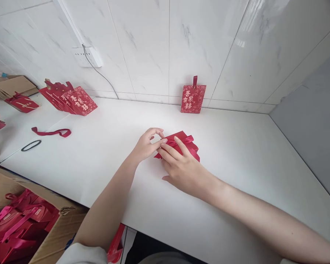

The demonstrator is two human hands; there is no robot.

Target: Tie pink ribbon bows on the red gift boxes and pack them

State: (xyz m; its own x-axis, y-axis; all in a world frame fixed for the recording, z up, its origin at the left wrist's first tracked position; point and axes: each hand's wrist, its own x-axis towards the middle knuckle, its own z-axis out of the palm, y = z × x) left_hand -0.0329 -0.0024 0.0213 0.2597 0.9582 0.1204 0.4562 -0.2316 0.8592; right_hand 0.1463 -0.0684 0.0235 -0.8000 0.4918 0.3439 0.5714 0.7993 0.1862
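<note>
Head view: red box (187, 141) under right hand (181, 168).

A folded box (181, 145) lies mid-worktop (236, 154), under both hands: left hand (147, 145) at its left edge, right hand (181, 168) on top. Behind it, a bag (193, 98) leans on the wall. Far left sits a bag stack (71, 99), with a ribbon (52, 132) before it. A carton (57, 234) sits below the worktop's near-left edge.
</note>
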